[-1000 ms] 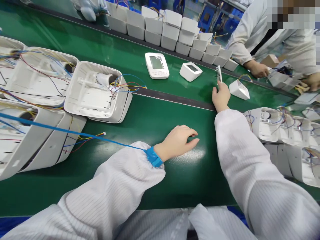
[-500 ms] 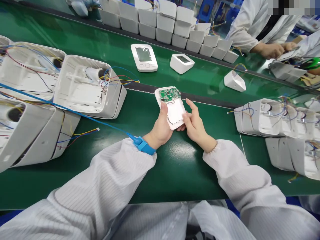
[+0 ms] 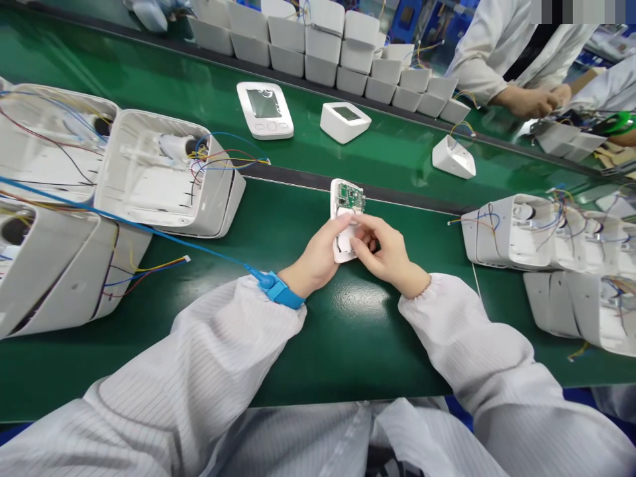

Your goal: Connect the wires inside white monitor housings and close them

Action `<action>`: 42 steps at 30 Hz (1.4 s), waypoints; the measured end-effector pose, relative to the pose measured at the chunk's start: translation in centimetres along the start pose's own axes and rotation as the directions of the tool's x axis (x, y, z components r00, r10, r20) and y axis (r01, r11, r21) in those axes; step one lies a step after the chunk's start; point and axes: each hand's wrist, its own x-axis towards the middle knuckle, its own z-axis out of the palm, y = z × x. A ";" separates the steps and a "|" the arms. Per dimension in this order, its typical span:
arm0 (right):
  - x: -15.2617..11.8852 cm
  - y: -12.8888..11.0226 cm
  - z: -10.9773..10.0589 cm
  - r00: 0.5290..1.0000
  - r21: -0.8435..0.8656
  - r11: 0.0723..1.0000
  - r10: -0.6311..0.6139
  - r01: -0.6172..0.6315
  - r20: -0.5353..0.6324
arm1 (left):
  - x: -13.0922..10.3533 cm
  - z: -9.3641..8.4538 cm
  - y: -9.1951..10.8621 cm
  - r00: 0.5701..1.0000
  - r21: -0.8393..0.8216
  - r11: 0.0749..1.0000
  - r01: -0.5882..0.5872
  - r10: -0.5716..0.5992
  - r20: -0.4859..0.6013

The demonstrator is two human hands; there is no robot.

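Observation:
A white panel (image 3: 344, 240) with a green circuit board (image 3: 350, 196) at its upper end faces me in the middle of the view. My left hand (image 3: 320, 255) is closed around its left side, the thumb lying across the front. From the right, my right hand (image 3: 390, 252) reaches over the panel with bent fingers, their tips on or just above its face; whether they pinch anything is too small to tell. A blue strap (image 3: 281, 290) with a blue cord circles my left wrist.
White housings with loose wires stand at the left (image 3: 159, 179) and right (image 3: 521, 232). Beyond a dark rail lie a screen unit (image 3: 265, 111) and two small white units (image 3: 345, 123) (image 3: 453, 158). Stacked white housings (image 3: 322, 50) line the back; a person's hands (image 3: 536, 101) work at upper right.
The panel has turned more edge-on and shifted slightly right. My right hand's raised index finger has come down over the panel's front. The background units have slid left in view.

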 end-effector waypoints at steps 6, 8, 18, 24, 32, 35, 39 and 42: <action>0.1 -0.2 -0.5 0.995 0.083 0.996 0.042 -0.034 -0.091 | -0.4 -0.4 -0.2 0.998 0.076 0.997 0.022 -0.027 0.061; 0.4 1.0 -0.8 0.983 0.089 0.992 0.103 -0.090 -0.154 | -0.4 -0.6 -0.4 0.997 0.079 0.995 0.059 -0.062 0.035; 8.8 16.7 -7.5 0.659 -0.089 0.708 0.593 -0.701 -0.462 | -1.1 0.5 0.8 0.979 0.100 0.977 0.189 -0.180 -0.092; 10.4 20.1 -8.2 0.580 -0.001 0.625 0.724 -0.781 -0.375 | -0.8 0.5 0.8 0.981 0.106 0.978 0.178 -0.168 -0.095; 9.5 18.5 -8.0 0.653 -0.051 0.692 0.650 -0.720 -0.389 | -1.0 -0.1 0.6 0.991 0.152 0.980 0.127 -0.121 -0.049; 9.5 17.8 -7.8 0.674 -0.072 0.706 0.635 -0.705 -0.377 | -1.0 -0.2 0.5 0.995 0.171 0.980 0.103 -0.100 -0.028; 9.4 16.5 -7.5 0.716 -0.103 0.745 0.579 -0.659 -0.389 | -0.9 -0.2 0.5 0.998 0.168 0.984 0.065 -0.059 -0.038; 8.5 14.9 -6.8 0.748 -0.100 0.785 0.532 -0.611 -0.397 | -0.7 -0.1 0.5 0.997 0.137 0.991 0.003 0.007 -0.072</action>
